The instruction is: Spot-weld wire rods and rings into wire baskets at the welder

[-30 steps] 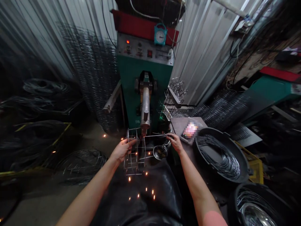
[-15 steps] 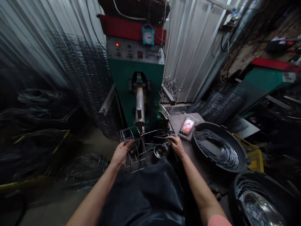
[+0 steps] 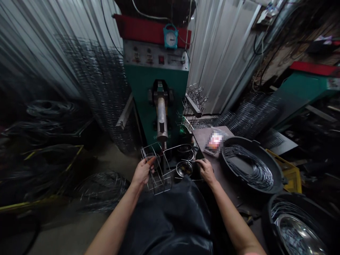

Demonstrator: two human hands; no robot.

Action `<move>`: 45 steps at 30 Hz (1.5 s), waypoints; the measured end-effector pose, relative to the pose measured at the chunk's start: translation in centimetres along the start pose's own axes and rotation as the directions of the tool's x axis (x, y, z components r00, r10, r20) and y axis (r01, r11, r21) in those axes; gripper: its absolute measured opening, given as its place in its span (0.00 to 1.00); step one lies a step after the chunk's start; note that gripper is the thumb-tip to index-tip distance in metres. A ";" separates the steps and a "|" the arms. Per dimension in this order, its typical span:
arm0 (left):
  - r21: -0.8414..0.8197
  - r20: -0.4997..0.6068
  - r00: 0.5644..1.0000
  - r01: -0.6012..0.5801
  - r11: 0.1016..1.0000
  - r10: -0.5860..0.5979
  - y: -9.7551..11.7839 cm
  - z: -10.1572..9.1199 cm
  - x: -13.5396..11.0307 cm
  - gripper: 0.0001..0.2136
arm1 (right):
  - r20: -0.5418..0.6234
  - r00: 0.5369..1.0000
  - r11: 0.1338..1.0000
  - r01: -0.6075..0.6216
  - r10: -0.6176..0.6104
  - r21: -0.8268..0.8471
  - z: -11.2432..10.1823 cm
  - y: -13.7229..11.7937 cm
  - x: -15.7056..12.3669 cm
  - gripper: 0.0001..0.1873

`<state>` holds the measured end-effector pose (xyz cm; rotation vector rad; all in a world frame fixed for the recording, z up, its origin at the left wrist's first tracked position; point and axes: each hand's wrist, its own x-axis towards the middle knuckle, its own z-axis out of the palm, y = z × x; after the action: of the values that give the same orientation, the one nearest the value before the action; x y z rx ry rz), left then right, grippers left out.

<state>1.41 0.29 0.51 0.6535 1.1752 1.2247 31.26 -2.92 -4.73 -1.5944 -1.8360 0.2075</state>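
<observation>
My left hand (image 3: pixel 142 173) is closed round one side of a small wire rack (image 3: pixel 162 192), which hangs below the machine's metal arm (image 3: pixel 161 115). The rack's upper part is beside the thin tip (image 3: pixel 163 146) under that arm; whether they touch I cannot tell. My right hand (image 3: pixel 207 173) pinches a thin bent wire (image 3: pixel 189 161) right of the rack. Part of the wire is hard to make out against the dark. Behind it, a small metal bowl (image 3: pixel 184 169) with small bits inside stands between my hands.
A green machine (image 3: pixel 138 85) with a dial clock (image 3: pixel 170 38) stands ahead. On the right, a table (image 3: pixel 199 134) bears a blurred-out phone (image 3: pixel 214 141) and a black tub (image 3: pixel 225 166) of wire rings. Tall stacks of wire racks (image 3: pixel 95 88) rise at left.
My right hand has moved down and slightly right, carrying the wire away from the arm's tip. The red lamp on the panel has gone out. The view has shifted a little.
</observation>
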 end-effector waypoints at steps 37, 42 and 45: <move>-0.079 0.042 0.999 -0.001 0.997 0.004 0.5 -0.1 1.8 0.21 | 0.048 0.948 0.944 0.305 -0.313 0.126 3.5 -5.2 8.5 0.10; -0.088 0.045 0.999 -0.002 0.996 0.006 0.6 0.0 2.5 0.21 | 0.068 0.946 0.942 0.305 -0.316 0.140 3.7 -4.7 9.1 0.10; -0.089 0.049 0.999 0.009 0.996 -0.005 0.8 0.1 2.9 0.22 | 0.075 0.945 0.940 0.305 -0.319 0.149 3.7 -4.6 9.6 0.10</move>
<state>0.96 3.24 0.34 0.6087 1.0758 1.2418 25.26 6.00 -1.34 -1.1986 -2.0752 0.2636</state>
